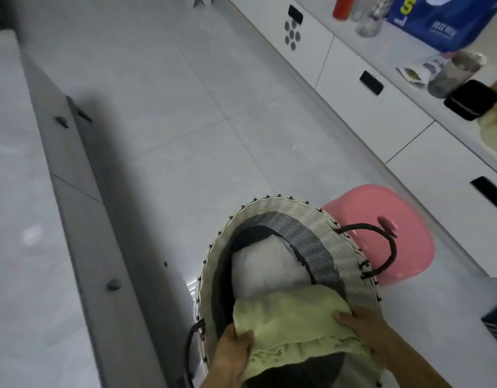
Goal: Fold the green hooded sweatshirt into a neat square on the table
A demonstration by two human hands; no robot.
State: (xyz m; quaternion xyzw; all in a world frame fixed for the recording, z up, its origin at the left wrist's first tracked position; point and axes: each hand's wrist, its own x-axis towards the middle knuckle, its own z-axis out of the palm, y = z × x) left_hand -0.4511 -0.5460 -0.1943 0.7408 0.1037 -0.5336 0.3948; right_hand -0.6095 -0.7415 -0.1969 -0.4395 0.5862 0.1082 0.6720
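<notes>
Here, pale tiled floor [185,93] fills most of the view, with a long grey ledge [12,163] running down its left side. On the right stands a white drawer cabinet [381,113] whose top serves as the table [387,51]. A blue printed bag [448,21] sits at the far end of it, with a red bottle [343,7], a clear bottle [370,18], a metal cup [454,74] and a black case [471,99] spread along it.

A woven oval basket [320,228] with dark loop handles stands on the floor near the bottom of the view, and a pink basin [404,219] lies just beside it on the cabinet side. A white cloth [266,270] bulges up inside the basket.

The green hooded sweatshirt [292,326] is bunched at the near end of the basket, on top of its contents, not on the table. The left hand [233,351] has its grip clamped on the garment's left edge, fingers curled into the fabric. The right hand [364,329] has its grip closed on the right edge, by the basket rim
</notes>
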